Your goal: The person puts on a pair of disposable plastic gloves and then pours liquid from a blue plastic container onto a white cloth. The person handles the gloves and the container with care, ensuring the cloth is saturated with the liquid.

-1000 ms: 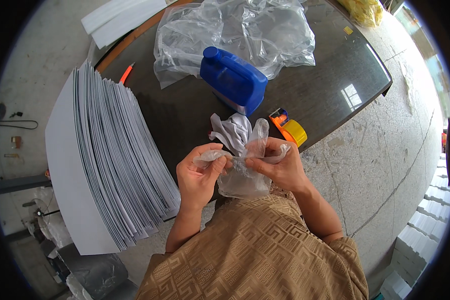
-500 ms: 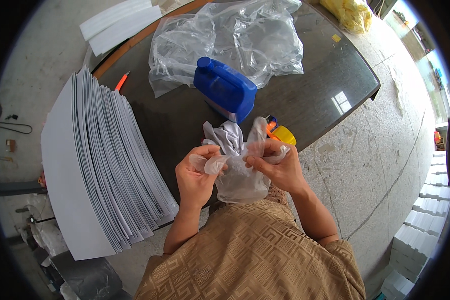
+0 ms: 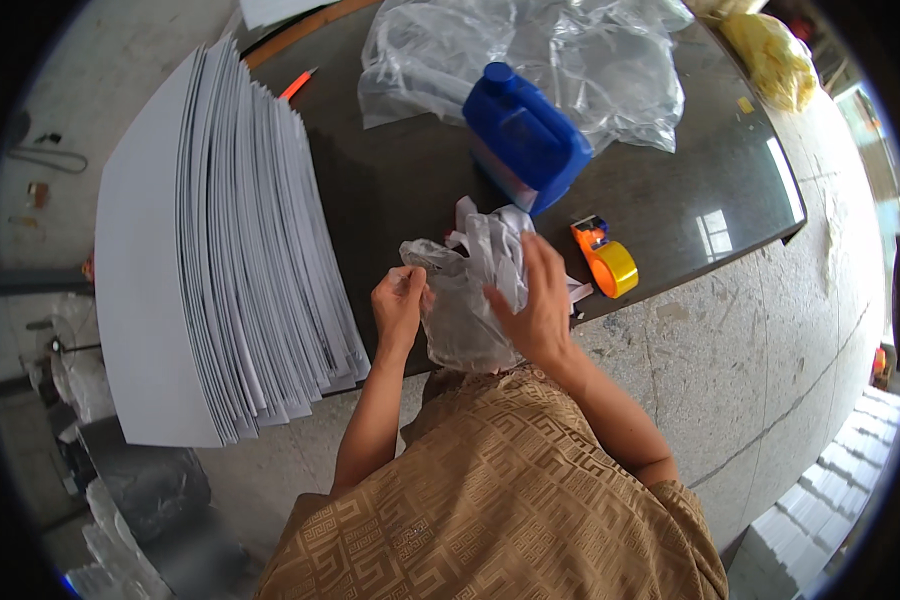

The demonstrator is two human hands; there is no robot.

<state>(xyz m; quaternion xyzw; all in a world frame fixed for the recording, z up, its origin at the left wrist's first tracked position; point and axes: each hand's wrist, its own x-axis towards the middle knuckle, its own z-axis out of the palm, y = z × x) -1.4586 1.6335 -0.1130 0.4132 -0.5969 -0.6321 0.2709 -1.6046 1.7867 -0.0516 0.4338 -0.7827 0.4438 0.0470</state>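
1. Plastic bag [image 3: 458,325] could tear or stretch if you tug hard; film looks thin, prob. weak at the rim.
2. Mouth could flop shut if your L pinch slips, b/c the film's limp & crumpled.
3. Pale cloth [image 3: 513,222] is bunched right behind the bag; your R fingers might snag both tog.
4. Blue jug [image 3: 530,140] stands just past the cloth; a careless shove fwd could knock it. Same for the tape dispenser [image 3: 615,268], near the table [image 3: 660,200] edge on your R.
5. Your L hand [image 3: 397,308] pinches the bag's L rim, thumb vs. fingers; bag hangs to its R.
6. Your R hand [image 3: 540,315] is part-spread at the bag's R side; can't tell if it's gripping.
7. So bag's btwn both hands, in front of your shirt [image 3: 500,480].
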